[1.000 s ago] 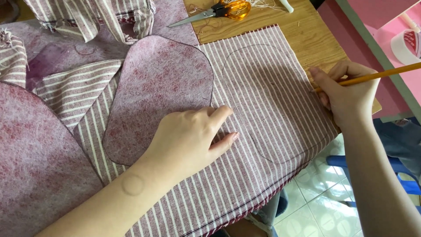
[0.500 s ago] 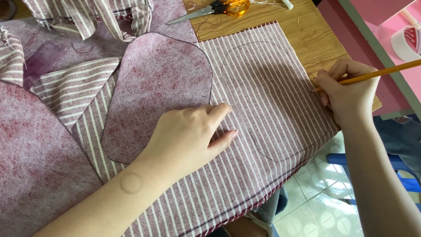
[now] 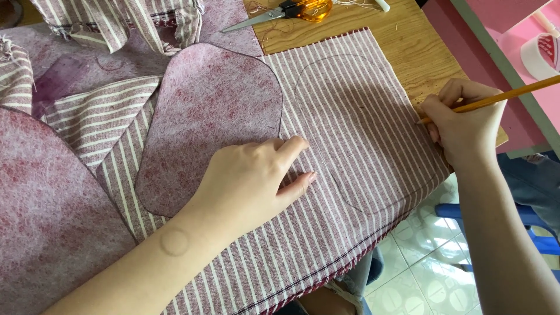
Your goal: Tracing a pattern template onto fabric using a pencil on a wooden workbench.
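While our right hand stays clenched on the orange pencil at the striped fabric's right edge, little has shifted since a second ago, so we judge the tracing paused. Left of the pencilled outline, our left hand, fingers released and flat, pins the mottled, felt-like pattern piece.

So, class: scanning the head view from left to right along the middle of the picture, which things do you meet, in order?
Large mottled pink fabric piece → rounded pink pattern piece → left hand → pencilled outline on the striped cloth → right hand → pencil.
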